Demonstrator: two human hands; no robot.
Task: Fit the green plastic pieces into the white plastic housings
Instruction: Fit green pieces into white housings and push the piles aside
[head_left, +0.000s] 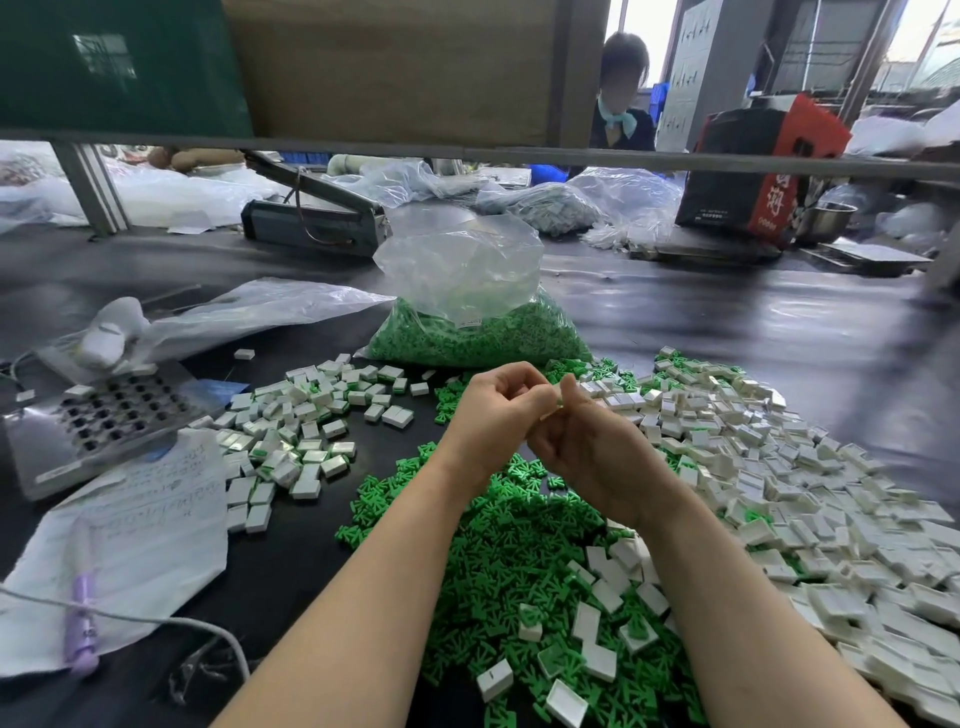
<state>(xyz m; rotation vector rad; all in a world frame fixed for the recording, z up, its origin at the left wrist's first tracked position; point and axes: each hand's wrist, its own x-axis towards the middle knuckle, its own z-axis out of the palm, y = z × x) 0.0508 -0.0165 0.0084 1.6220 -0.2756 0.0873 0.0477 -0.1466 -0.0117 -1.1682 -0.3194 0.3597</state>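
My left hand (501, 410) and my right hand (582, 441) meet above the dark table, fingers curled, pinching a small white housing (554, 405) between them; whether a green piece sits in it is hidden. Under my forearms lies a heap of loose green pieces (498, 561). A wide pile of empty white housings (779, 467) spreads to the right. On the left sits a smaller pile of housings with green showing in them (301, 431).
A clear bag of green pieces (478, 332) stands behind my hands. At left are a metal plate with square holes (114, 410), a written paper in a bag (140, 519), a purple pen (80, 618) and a white cable. Another person sits beyond the shelf.
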